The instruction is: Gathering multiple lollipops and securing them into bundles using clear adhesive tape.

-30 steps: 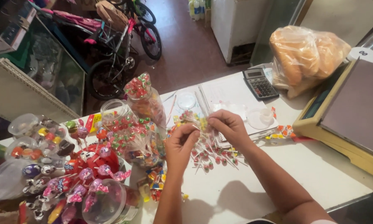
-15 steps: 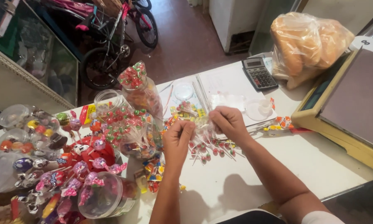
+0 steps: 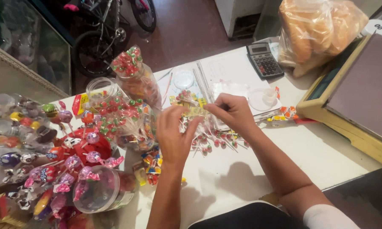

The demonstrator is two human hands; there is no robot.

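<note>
A clear bag of lollipops (image 3: 191,108) is pinched between the left hand (image 3: 174,135) and right hand (image 3: 233,112), both grips narrow, so its mouth can be handled; loose lollipops (image 3: 214,142) lie beneath the grips on the table (image 3: 250,169).

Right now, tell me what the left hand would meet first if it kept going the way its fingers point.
The left hand points up and away across the table, toward the bag of wrapped sweets that the right hand pinches. That bag looks first in line, though depth is hard to judge.
</note>
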